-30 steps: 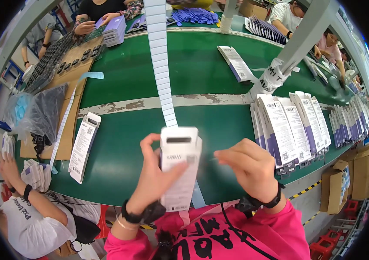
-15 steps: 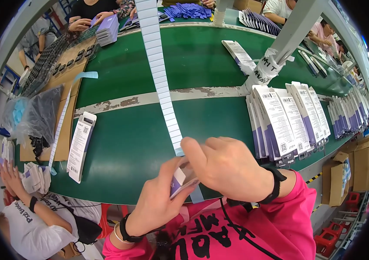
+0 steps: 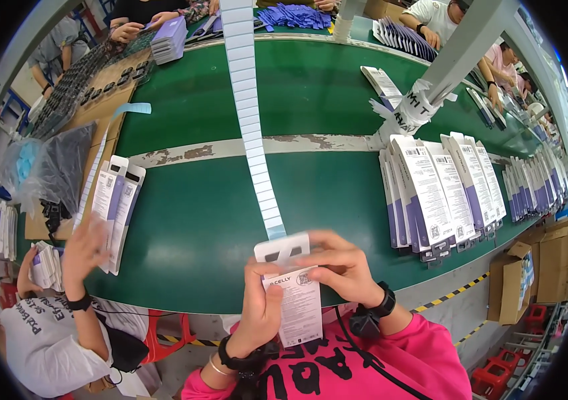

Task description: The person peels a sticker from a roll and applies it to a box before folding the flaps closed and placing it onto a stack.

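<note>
A slim white and purple carton (image 3: 295, 317), its printed back facing me and its hang-tab end pointing away, is held in front of my chest. My left hand (image 3: 262, 303) grips its left side, thumb lying on the printed face. My right hand (image 3: 340, 270) is closed on the upper right edge, with the thumb near a small round-patterned code and the fingers behind the tab. Just beyond the tab hangs the lower end of a long strip of pale labels (image 3: 257, 160), which comes down from above.
Rows of filled-looking cartons (image 3: 424, 193) stand on the green table (image 3: 197, 220) at right, by a taped metal post (image 3: 407, 113). Two cartons (image 3: 116, 213) lie at left, near a co-worker's blurred hand (image 3: 87, 250). Cardboard and a plastic bag (image 3: 64, 160) lie farther left.
The carton has turned so its printed back and hang tab show. My right hand has come down from the label strip onto it. A second carton now lies at left beside the first.
</note>
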Available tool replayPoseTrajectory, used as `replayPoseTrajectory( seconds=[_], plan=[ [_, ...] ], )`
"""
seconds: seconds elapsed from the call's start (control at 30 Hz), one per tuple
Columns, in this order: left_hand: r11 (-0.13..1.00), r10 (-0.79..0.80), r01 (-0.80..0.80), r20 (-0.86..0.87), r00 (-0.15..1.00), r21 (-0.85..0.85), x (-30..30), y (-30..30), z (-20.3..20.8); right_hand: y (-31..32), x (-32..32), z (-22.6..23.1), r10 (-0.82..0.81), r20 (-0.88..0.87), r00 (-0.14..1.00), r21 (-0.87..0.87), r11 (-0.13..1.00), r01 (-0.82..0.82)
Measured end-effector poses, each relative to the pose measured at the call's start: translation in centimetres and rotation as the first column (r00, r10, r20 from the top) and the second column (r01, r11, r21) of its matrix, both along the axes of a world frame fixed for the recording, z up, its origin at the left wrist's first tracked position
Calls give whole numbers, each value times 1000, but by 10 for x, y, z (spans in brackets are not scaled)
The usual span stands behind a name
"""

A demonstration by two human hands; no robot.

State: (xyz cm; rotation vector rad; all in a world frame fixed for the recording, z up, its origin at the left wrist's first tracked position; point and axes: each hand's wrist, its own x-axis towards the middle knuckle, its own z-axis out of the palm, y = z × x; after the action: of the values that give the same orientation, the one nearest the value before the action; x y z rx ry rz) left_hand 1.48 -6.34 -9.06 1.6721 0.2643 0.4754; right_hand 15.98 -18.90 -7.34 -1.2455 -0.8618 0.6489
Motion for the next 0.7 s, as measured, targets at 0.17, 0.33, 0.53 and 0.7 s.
replayPoseTrajectory(
  seconds=[0.17, 0.33, 0.53, 0.7],
  plan=[
    [931, 286, -237, 155, 946, -277, 6, -26, -33, -10, -4, -27, 15, 12, 1000, 131, 991, -17],
    [981, 169, -177, 103, 980, 83, 4, -6, -14, -21, 0, -16, 16, -54, 998, -50, 999, -19],
    [965, 118, -109, -25, 993, 240, 6, 10, 25, -15, -8, 6, -68, 61, 996, -164, 983, 78],
    [989, 108, -94, -119, 987, 113, 2, 11, 36, -10, -12, 28, -118, -180, 977, -296, 953, 60]
  ],
)
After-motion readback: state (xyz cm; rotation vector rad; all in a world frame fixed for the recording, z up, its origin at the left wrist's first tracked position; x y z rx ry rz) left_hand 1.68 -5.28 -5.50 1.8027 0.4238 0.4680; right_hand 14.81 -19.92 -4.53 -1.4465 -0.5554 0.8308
